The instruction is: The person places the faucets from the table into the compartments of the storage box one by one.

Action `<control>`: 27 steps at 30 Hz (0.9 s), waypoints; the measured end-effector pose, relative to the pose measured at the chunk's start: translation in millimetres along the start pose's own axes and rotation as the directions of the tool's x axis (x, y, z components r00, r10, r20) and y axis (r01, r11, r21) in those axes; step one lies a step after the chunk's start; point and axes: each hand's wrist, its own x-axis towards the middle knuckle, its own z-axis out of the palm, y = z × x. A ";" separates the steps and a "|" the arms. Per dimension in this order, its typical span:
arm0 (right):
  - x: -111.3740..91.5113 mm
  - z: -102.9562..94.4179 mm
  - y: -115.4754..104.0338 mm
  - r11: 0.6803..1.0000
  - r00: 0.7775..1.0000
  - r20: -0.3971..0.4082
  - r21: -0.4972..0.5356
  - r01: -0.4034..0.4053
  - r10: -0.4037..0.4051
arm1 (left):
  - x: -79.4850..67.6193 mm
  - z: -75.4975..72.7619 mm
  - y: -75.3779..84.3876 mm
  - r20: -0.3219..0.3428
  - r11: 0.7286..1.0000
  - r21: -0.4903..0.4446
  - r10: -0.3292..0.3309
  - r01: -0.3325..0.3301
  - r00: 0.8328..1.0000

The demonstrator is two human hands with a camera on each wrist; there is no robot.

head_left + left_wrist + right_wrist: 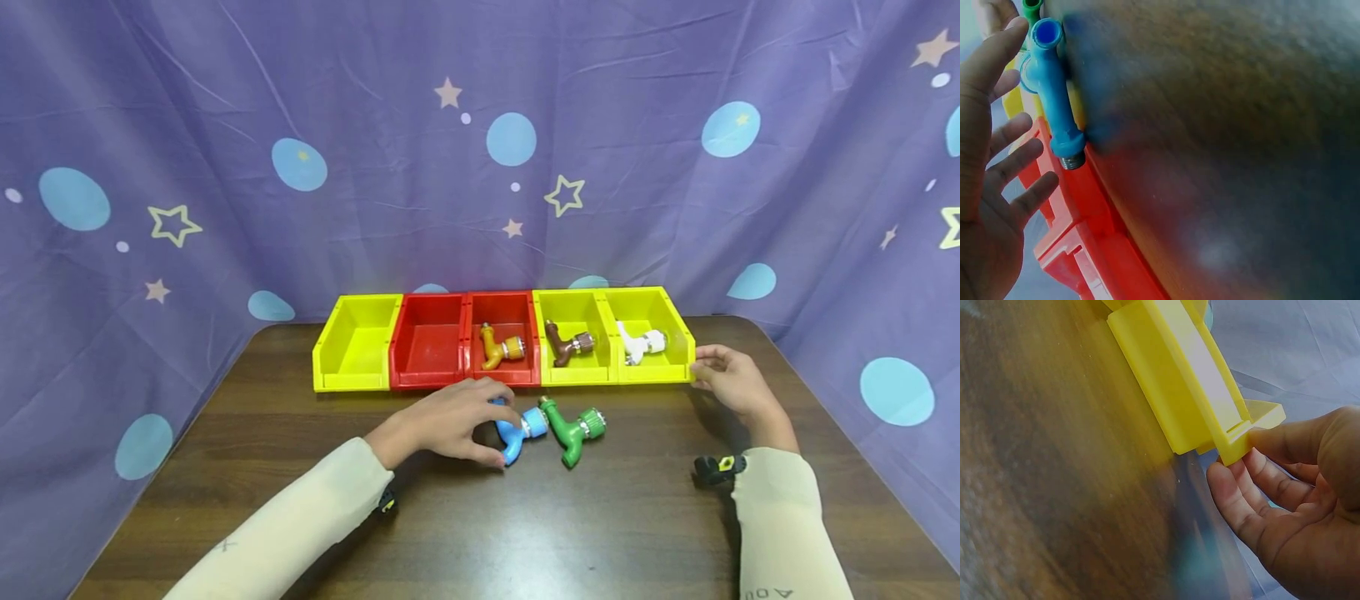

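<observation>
A blue plastic tap lies on the table, and my left hand arches over it with thumb and fingers spread apart. In the left wrist view the fingers stand around the tap without closing on it; whether any fingertip touches it, I cannot tell. Right beside it lies a green tap. My right hand pinches the front corner of the rightmost yellow bin between thumb and finger. That bin holds a white tap.
Left of it, another yellow bin contains a brown tap. A red bin holds an orange-yellow tap. Another red bin and a yellow bin continue the row leftward. Behind the wooden table hangs a purple curtain.
</observation>
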 end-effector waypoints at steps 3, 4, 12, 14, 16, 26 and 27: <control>0.4 -0.7 0.3 1.000 1.000 -0.003 -0.002 0.003 -0.003 | 3.4 -0.4 1.2 0.009 1.000 0.009 0.019 -0.019 1.000; 0.6 -0.9 0.4 1.000 1.000 -0.003 -0.002 0.003 -0.003 | 4.4 -0.4 1.4 0.015 1.000 0.015 0.023 -0.023 1.000; 0.9 -1.3 0.3 1.000 1.000 -0.003 -0.006 0.002 -0.002 | 9.4 2.6 4.6 0.075 0.995 0.074 0.064 -0.069 0.995; 0.3 -1.2 0.0 1.000 1.000 -0.004 -0.007 0.001 -0.001 | 10.5 3.4 6.2 0.092 0.993 0.092 0.060 -0.068 0.994; -0.2 -1.2 -0.1 1.000 1.000 -0.004 -0.010 -0.002 0.002 | 11.6 3.2 8.1 0.111 0.992 0.111 0.051 -0.063 0.992; -1.4 -0.4 1.4 1.000 1.000 0.004 -0.015 -0.008 0.008 | 15.3 0.4 14.7 0.159 0.989 0.142 0.016 -0.039 0.987; -1.1 -0.4 1.7 1.000 1.000 0.004 -0.015 -0.007 0.007 | 15.7 1.0 14.6 0.158 0.989 0.142 0.013 -0.036 0.987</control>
